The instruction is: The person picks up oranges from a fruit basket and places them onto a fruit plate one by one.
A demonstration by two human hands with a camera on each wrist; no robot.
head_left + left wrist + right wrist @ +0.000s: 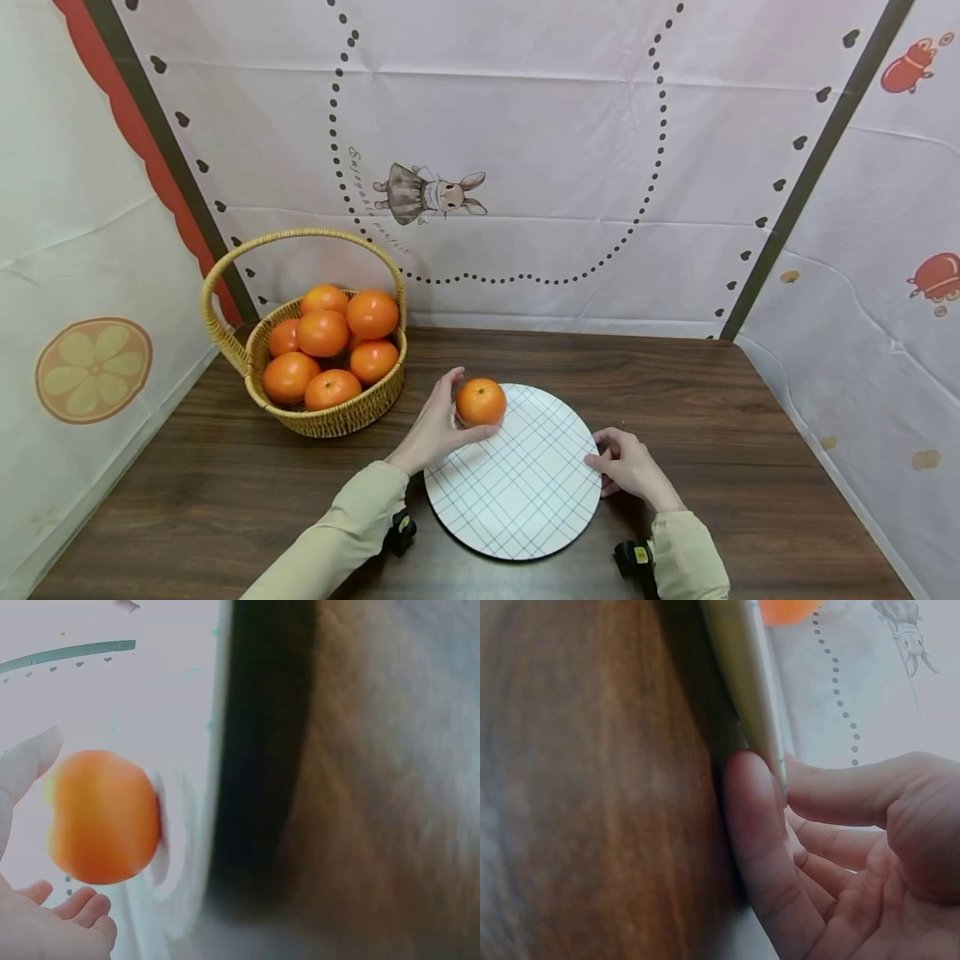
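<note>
A round white plate (525, 492) with a blue grid pattern lies on the wooden table. One orange (481, 403) sits on its far left part. My left hand (435, 429) is spread around this orange, thumb on the near side and fingers on the far side. In the left wrist view, gaps show between the orange (105, 817) and both the thumb (34, 757) and the fingers (86, 911). At the plate's right rim, my right hand (633, 468) pinches the edge. The right wrist view shows the plate's rim (754, 697) between thumb and index finger.
A wicker basket (337, 421) with a tall arched handle stands at the back left, holding several oranges (322, 333). Behind the dark wooden table (720, 467) and along both sides hangs a printed white cloth (525, 150).
</note>
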